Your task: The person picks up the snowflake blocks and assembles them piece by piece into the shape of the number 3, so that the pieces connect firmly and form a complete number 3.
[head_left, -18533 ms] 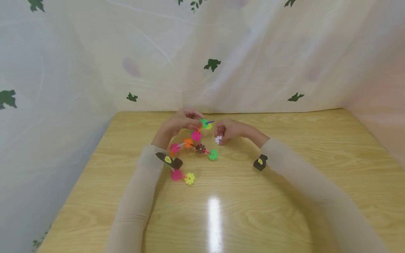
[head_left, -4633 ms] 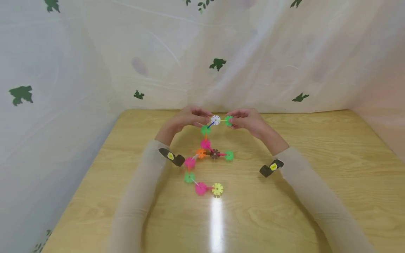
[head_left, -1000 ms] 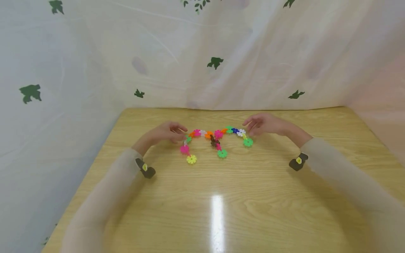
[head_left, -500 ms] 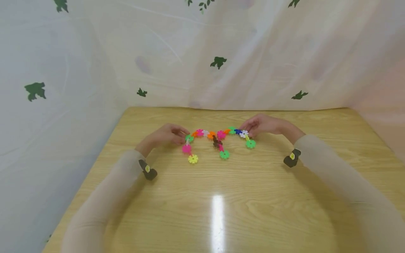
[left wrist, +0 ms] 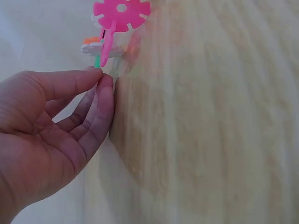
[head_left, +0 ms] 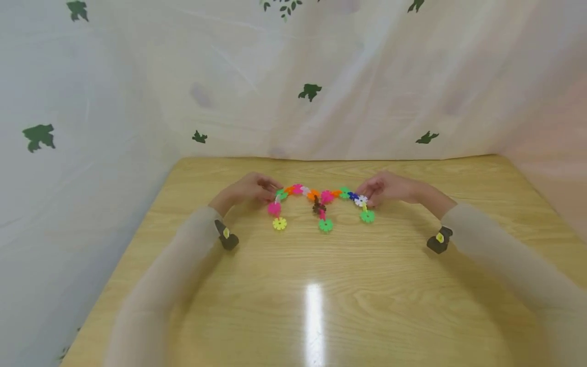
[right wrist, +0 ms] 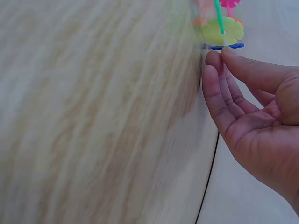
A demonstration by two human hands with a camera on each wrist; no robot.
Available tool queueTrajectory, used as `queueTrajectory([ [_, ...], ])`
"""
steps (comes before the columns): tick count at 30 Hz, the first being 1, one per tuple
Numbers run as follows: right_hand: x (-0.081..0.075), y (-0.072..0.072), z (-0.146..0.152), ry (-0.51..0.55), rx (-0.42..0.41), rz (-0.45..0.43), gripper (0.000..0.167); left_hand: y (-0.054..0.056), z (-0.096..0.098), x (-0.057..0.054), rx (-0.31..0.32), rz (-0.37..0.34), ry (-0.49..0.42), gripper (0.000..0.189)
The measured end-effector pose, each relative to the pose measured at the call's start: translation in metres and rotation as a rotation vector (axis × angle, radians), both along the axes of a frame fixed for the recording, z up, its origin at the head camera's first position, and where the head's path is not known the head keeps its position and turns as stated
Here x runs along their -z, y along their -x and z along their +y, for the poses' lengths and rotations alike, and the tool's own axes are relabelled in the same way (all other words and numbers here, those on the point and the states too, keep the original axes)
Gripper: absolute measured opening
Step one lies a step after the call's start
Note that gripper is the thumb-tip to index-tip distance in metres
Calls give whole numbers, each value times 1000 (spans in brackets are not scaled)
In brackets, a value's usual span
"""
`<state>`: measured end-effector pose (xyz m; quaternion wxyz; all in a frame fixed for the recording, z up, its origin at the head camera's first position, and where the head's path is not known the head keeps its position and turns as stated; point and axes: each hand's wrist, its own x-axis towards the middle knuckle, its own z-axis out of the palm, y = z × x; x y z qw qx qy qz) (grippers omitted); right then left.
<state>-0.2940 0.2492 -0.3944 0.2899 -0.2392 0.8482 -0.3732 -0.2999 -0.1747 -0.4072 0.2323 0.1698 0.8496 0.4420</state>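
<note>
A chain of slotted plastic snowflake discs (head_left: 327, 197) in many colours lies across the far half of the table, with three branches pointing toward me. My left hand (head_left: 247, 188) pinches the green disc (head_left: 281, 195) at the chain's left corner between thumb and fingertips. At the right corner, my right hand (head_left: 392, 187) pinches the white disc (head_left: 361, 200), beside a blue one (head_left: 352, 195). The branches end in a yellow disc (head_left: 279, 224) and two green discs. In the left wrist view, a pink disc (left wrist: 122, 14) stands beyond the fingertips.
The wooden table (head_left: 275, 295) ends at a pale hanging cloth (head_left: 367, 102) with green leaf and bird shapes, close behind the chain. Dark straps with small cameras (head_left: 439, 239) sit on both sleeves. A bright light reflection crosses the near tabletop.
Earlier, a white disc and further pieces joined the chain, which was then turned so its branches face me. Lately both hands have taken hold of its corners; the left side has shifted slightly away.
</note>
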Motion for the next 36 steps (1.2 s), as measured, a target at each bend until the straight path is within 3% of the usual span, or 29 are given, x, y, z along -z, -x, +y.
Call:
queueTrajectory([
  [8, -1, -24, 6, 31, 44, -19, 40, 17, 15, -5, 67, -11, 11, 37],
  [14, 0, -36, 6, 35, 52, -5, 39, 25, 20, -6, 66, -52, -18, 38],
  [19, -1, -37, 6, 38, 29, -18, 39, 24, 21, -6, 45, -60, -37, 39],
  [22, -3, -33, 8, 45, 22, -15, 37, 18, 18, -8, 12, -43, -44, 39],
  [29, -9, -14, 3, 93, 9, -11, 41, -6, 0, -13, -58, 26, 0, 33],
  [36, -7, 6, -7, 71, -57, -81, 50, -32, -9, -12, -94, -31, -8, 35],
])
